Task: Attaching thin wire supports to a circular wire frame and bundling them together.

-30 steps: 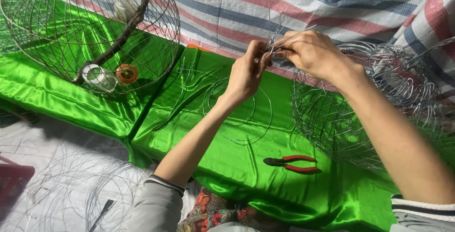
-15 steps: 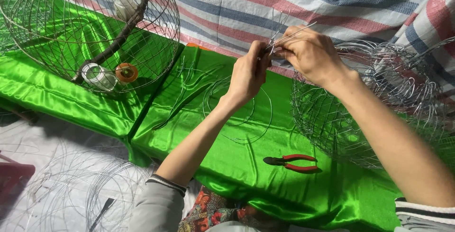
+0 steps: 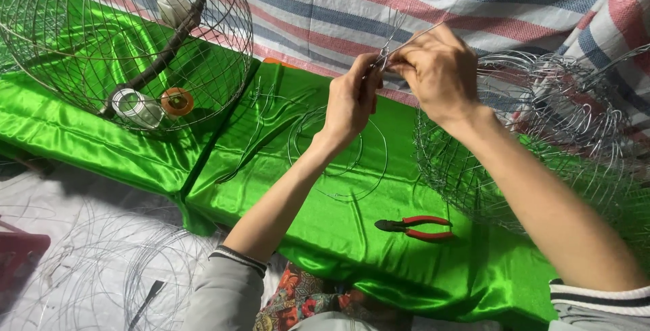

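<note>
1. The left hand (image 3: 351, 97) and right hand (image 3: 437, 70) meet above the middle of the green cloth (image 3: 305, 236), both pinching a thin wire (image 3: 406, 41) between the fingertips.
2. A finished round cage (image 3: 122, 40) stands at the cloth's far left corner.
3. A half-built wire frame (image 3: 542, 128) sits at the right edge; by its open strands, much seems left.
4. Red-handled pliers (image 3: 416, 227) lie untouched near the front edge, with loose wire rings (image 3: 338, 148) beside them.

No packages, labels, signs or screens show anywhere here (nothing printed is visible either).
</note>
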